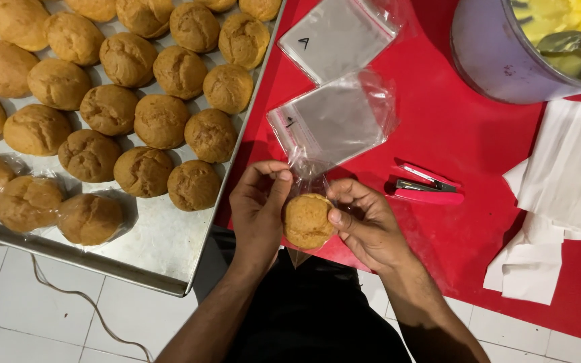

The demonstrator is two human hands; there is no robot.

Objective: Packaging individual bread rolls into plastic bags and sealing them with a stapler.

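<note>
Red table (452, 148) overlapped at left edge by metal tray (163, 249) of buns. Bun (307, 220) in clear bag (304, 176) held past table's near edge, pinched between left hand (258, 212) and right hand (364, 225) fingers. Pink stapler (427, 189) lies nearby.

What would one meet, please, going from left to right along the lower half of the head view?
Bagged brown buns → shiny metal baking tray → left hand → round golden bun in clear plastic bag → right hand → pink stapler → white folded paper sheets.
</note>
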